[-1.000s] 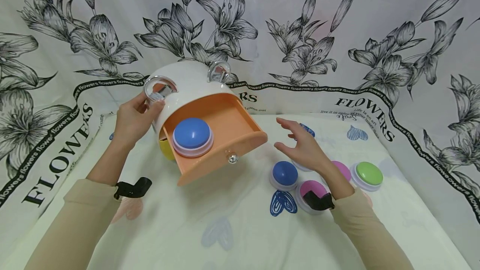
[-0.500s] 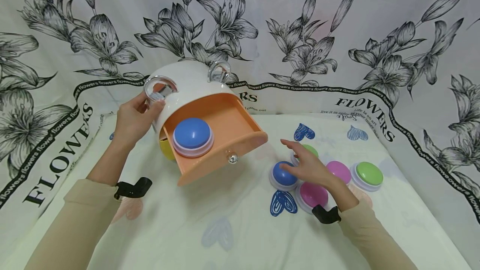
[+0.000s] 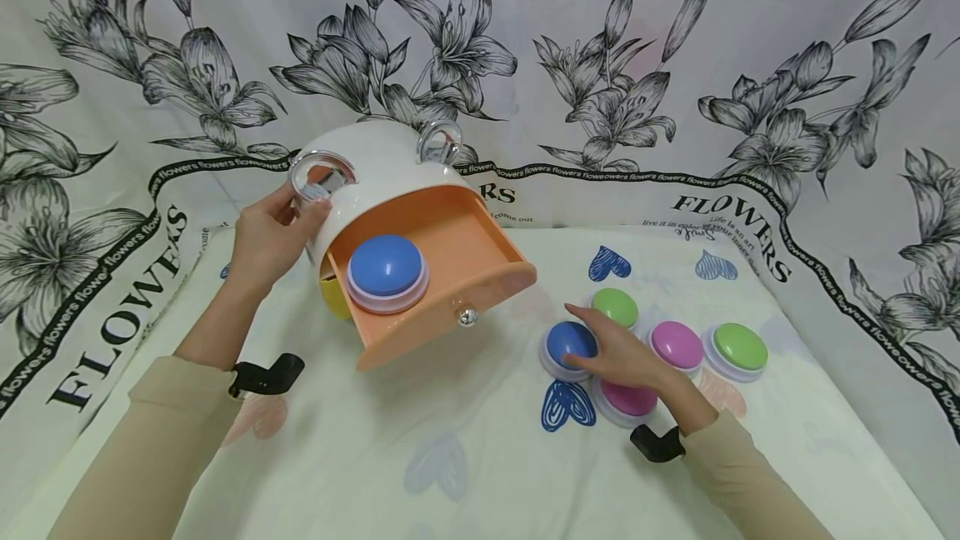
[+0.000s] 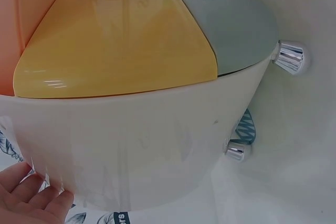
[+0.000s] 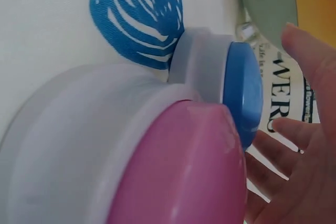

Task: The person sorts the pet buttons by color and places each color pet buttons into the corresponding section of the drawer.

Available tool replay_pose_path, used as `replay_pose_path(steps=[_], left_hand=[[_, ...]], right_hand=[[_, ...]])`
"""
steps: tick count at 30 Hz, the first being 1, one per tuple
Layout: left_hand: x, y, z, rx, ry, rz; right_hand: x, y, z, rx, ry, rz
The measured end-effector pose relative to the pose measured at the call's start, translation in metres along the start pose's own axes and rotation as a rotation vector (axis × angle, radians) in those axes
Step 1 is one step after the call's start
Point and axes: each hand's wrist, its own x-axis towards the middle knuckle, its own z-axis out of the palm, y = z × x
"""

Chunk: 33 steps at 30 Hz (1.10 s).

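My left hand (image 3: 268, 238) grips the side of a white rounded drawer box (image 3: 378, 148), thumb in front and fingers behind, near a silver ring on top. The box is tilted, and its orange drawer (image 3: 457, 248) is pulled out with a blue push button (image 3: 386, 267) inside. In the left wrist view, yellow (image 4: 115, 45) and grey-green (image 4: 231, 24) drawer fronts stay closed. Over at the right, my right hand (image 3: 622, 352) hovers with thumb and fingers spread around another blue push button (image 3: 570, 346). A pink push button (image 5: 184, 166) lies below that hand, partly covered.
Beyond the right hand stand a green push button (image 3: 615, 307), a second pink one (image 3: 677, 346) and another green one (image 3: 738, 347) on the pale cloth (image 3: 480, 440). A flower-print curtain (image 3: 570, 48) hangs behind. Silver knobs (image 4: 292, 57) stick out from the box.
My right hand has come down and nearer from beside the drawer to the blue button on the cloth, uncovering the far green button. The left hand and box have stayed put.
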Motion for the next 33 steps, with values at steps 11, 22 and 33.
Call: replay_pose_path(steps=[11, 22, 33], left_hand=[[-0.0005, 0.0014, -0.0009, -0.003, -0.008, -0.015], [-0.0008, 0.0015, -0.0007, 0.005, 0.001, -0.018], [-0.0004, 0.0017, -0.0004, 0.01, 0.001, -0.013]], right_hand=[[-0.0019, 0.0043, 0.0041, -0.006, -0.045, 0.015], [-0.0012, 0.0056, 0.0061, -0.026, -0.066, 0.031], [-0.0013, 0.0067, 0.0056, -0.016, -0.026, 0.026]])
